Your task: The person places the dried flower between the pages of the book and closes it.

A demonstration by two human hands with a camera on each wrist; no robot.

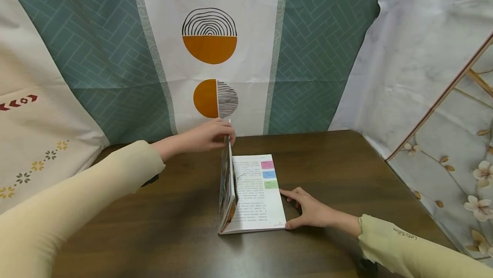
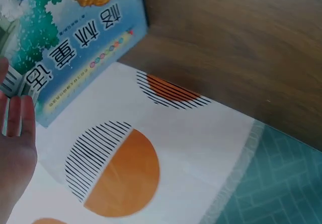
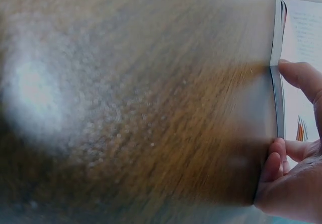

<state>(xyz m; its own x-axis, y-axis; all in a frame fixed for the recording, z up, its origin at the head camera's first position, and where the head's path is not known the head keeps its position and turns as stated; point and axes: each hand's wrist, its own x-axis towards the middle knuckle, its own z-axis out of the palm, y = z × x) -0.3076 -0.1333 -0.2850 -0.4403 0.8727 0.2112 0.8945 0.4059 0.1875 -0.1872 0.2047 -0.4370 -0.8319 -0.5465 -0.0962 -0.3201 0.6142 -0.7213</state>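
Observation:
A paperback book point(image 1: 256, 201) lies on the dark wooden table, its right-hand printed page face up with pink, blue and green patches along the outer edge. Its front cover and some leaves stand nearly upright at the left. My left hand point(image 1: 215, 136) grips the top of this raised part. In the left wrist view the blue illustrated cover point(image 2: 75, 43) shows large Chinese characters, with the left hand point(image 2: 17, 158) beside its edge. My right hand point(image 1: 310, 209) holds the book at its lower right, thumb at the corner and index finger at the right edge; other fingers are curled.
The brown table point(image 1: 319, 162) extends around the book. Behind it hangs a green and white cloth point(image 1: 250, 64) with orange and striped circles. A cream cloth point(image 1: 34, 132) hangs at the left, and a marble-and-flower-patterned cloth point(image 1: 435, 149) at the right.

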